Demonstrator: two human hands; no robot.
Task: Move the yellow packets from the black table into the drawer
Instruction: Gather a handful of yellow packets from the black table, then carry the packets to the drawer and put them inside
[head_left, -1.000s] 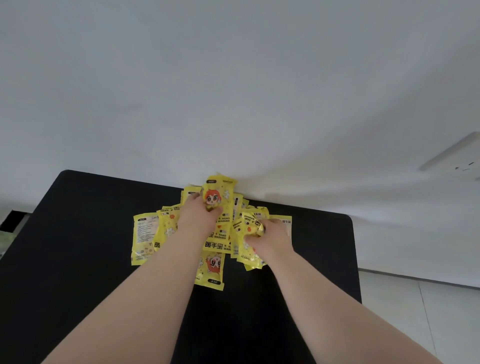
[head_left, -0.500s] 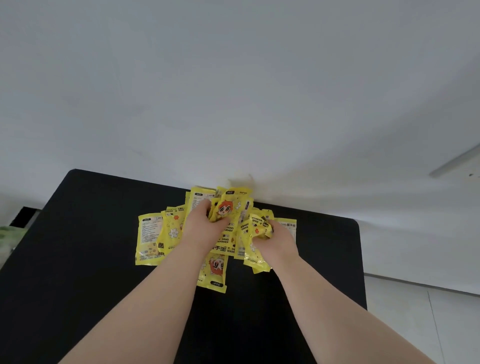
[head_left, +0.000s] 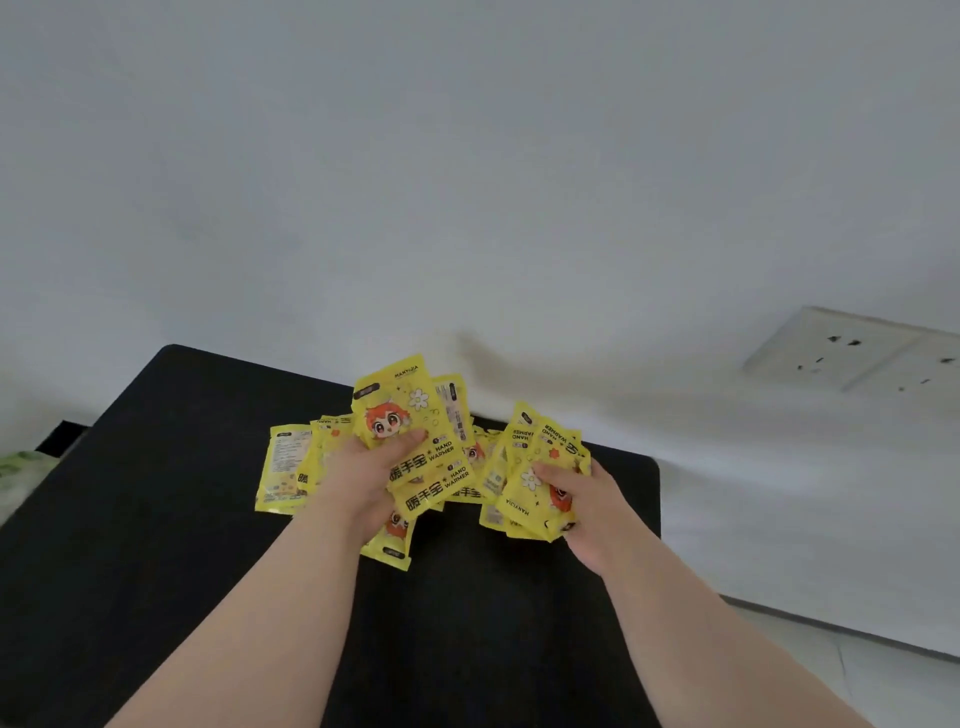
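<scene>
Several yellow hand-warmer packets lie in a loose pile on the black table (head_left: 156, 519), near its far edge. My left hand (head_left: 358, 483) grips a bunch of packets (head_left: 410, 421), lifted above the pile and fanned upward. My right hand (head_left: 587, 504) holds a second bunch of packets (head_left: 540, 462), raised just right of the pile. A few packets (head_left: 283, 467) stay flat on the table to the left, and one packet (head_left: 392, 540) shows under my left wrist. No drawer is in view.
A white wall rises directly behind the table. A white wall socket plate (head_left: 852, 348) sits at the right. Pale floor tiles (head_left: 857, 680) show past the table's right edge. Something green and white (head_left: 21, 467) lies beyond the left edge.
Both hands have closed on bunches of packets and lifted them off the pile. The right hand has moved right with its bunch. The camera has moved closer.
</scene>
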